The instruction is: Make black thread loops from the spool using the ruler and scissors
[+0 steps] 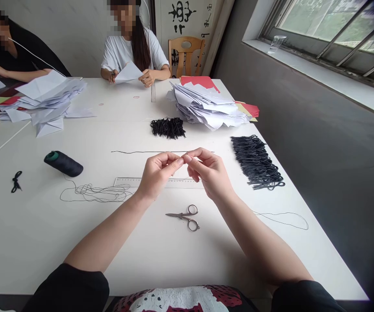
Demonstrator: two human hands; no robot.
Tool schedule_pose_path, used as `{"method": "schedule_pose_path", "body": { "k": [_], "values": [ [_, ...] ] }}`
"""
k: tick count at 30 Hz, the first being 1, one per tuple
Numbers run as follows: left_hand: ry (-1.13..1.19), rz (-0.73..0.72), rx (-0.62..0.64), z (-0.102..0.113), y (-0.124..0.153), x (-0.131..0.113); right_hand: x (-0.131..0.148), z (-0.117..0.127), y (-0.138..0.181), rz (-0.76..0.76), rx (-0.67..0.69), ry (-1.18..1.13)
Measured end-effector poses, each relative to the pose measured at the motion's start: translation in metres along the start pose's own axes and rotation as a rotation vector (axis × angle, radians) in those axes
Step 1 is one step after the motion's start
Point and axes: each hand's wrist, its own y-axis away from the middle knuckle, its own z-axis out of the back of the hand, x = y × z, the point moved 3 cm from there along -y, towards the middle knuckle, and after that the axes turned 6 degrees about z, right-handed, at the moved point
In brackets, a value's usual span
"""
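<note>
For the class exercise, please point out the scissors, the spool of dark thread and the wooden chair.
Scissors [182, 216]: head view, on the pivot between blades and handles.
Spool of dark thread [66, 165]: head view, on the wound thread.
Wooden chair [187, 40]: head view, on the backrest.

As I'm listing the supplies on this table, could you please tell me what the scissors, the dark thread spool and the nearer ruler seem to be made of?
Scissors: bare metal, probably steel, given the grey sheen.
Thread spool: matte fibre of unclear type, given its trailing strand; the solid-green core may be plastic.
Ruler: probably clear plastic, as the white table shows through.
</note>
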Motion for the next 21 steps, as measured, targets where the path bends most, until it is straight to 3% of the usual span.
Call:
{"method": "schedule_pose_path", "body": {
  "k": [9,13,17,21],
  "values": [
    [0.138,0.241,0.136,-0.004,0.002,0.004,0.004,0.003,-0.003,-0.119,0.004,-0.322],
    [0.145,0.285,0.139,-0.003,0.002,0.003,0.008,0.015,-0.009,-0.152,-0.111,-0.423],
    [0.131,0.292,0.123,-0.002,0.001,0.001,0.018,0.033,-0.013,-0.022,-0.184,-0.352],
    [0.128,0.298,0.106,0.0,-0.001,0.003,0.031,0.051,-0.014,0.182,-0.259,-0.063]
  ]
}}
